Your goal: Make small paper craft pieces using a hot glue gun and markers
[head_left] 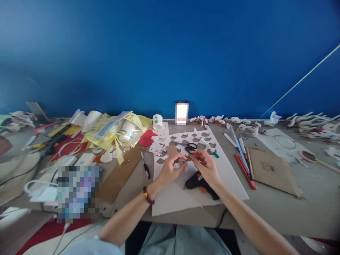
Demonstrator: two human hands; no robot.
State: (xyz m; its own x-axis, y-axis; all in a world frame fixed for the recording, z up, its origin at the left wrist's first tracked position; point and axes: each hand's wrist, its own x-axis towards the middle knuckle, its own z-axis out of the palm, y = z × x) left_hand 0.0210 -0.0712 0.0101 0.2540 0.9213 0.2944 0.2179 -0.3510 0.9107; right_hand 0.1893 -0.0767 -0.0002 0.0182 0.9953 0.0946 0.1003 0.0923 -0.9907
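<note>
Over a white foam sheet [172, 202] with rows of cut-out holes, both my hands meet with fingers pinched. My left hand [171, 167], beaded bracelet at the wrist, grips a small whitish piece [182, 161]. My right hand [205, 165] pinches the brownish end of that piece from the other side; its exact kind is too small to make out. Partly under my right hand lies a black hot glue gun [196, 180] with an orange trigger. Just beyond the fingers rest black-handled scissors [190, 146]. A green-capped marker [209, 148] lies beside them on the sheet.
A black pen [145, 164] and a cardboard strip [120, 177] lie left. Further left are a yellow bag [106, 131] and cables. Right are red and blue markers [244, 170] and a brown cardboard piece [273, 171]. A paper cup [157, 121], a phone [181, 112] and several bird figures [235, 121] line the wall.
</note>
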